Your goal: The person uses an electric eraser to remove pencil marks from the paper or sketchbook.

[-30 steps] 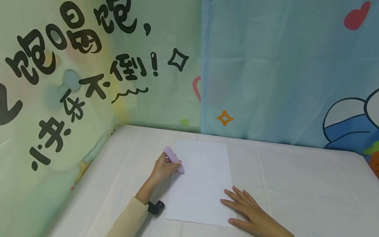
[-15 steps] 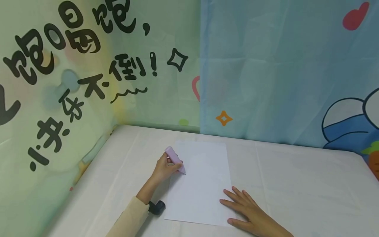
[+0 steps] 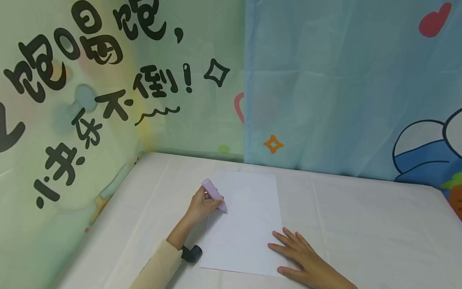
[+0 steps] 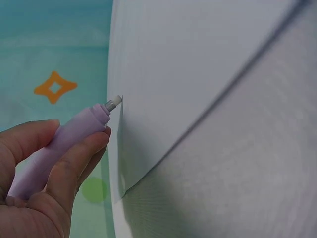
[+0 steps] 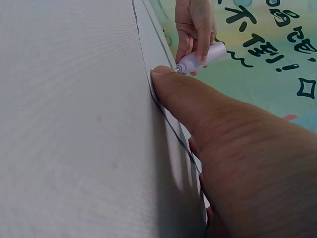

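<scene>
A white sheet of paper [image 3: 247,224] lies upright on the table, with no marks that show. My left hand [image 3: 198,208] pinches a lilac electric eraser [image 3: 211,189] between thumb and fingers, tilted, its tip at the sheet's left part. The left wrist view shows the eraser's barrel [image 4: 81,130] ending in a metal collar with a short white tip [image 4: 117,99] right at the paper. Spread over the sheet's lower right edge is my right hand [image 3: 301,259], fingers extended. Up close in the right wrist view, its thumb [image 5: 183,91] rests at the paper's edge.
A white cloth covers the table [image 3: 361,224]. Behind it hang a green printed backdrop [image 3: 202,120] with black lettering and a blue one [image 3: 325,100]. A black wrist camera [image 3: 193,253] sits on the left wrist beside the paper.
The left hand and the electric eraser have shifted slightly to the right over the sheet. The right hand keeps its place on the paper's edge.
</scene>
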`<state>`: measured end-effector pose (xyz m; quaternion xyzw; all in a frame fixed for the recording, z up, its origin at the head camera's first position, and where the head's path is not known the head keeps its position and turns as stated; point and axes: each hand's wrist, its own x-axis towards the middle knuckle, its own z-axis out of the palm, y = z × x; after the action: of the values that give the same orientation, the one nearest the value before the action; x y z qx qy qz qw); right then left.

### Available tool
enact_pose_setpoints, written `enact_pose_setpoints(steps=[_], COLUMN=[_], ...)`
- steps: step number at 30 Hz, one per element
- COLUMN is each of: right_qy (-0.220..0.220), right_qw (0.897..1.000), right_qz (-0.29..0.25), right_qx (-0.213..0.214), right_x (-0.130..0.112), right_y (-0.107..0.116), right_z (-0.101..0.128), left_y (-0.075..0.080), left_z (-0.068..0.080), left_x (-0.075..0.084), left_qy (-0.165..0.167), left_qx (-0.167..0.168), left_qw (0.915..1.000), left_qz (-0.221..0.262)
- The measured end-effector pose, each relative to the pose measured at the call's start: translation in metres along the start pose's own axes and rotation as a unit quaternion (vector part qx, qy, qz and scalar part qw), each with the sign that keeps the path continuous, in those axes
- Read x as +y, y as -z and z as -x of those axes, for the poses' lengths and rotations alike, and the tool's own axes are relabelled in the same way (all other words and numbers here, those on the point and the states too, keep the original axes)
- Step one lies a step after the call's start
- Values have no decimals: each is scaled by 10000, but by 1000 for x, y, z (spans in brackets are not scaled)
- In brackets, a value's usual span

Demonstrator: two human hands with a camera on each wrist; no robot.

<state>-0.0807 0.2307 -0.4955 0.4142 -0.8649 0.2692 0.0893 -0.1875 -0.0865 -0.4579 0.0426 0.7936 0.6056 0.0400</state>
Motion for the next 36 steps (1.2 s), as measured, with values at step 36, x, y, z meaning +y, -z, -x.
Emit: enact_pose_setpoints(steps=[36], right_qy=[11], right_qw=[10000], right_qz=[92], right_qx=[23], right_x=[0], right_y=[0], right_z=[1], left_y=[-2], left_z=[-6], left_x=[-9], left_qy=[-145], left_qx=[-286], left_qw=[9995], left_qz=[21])
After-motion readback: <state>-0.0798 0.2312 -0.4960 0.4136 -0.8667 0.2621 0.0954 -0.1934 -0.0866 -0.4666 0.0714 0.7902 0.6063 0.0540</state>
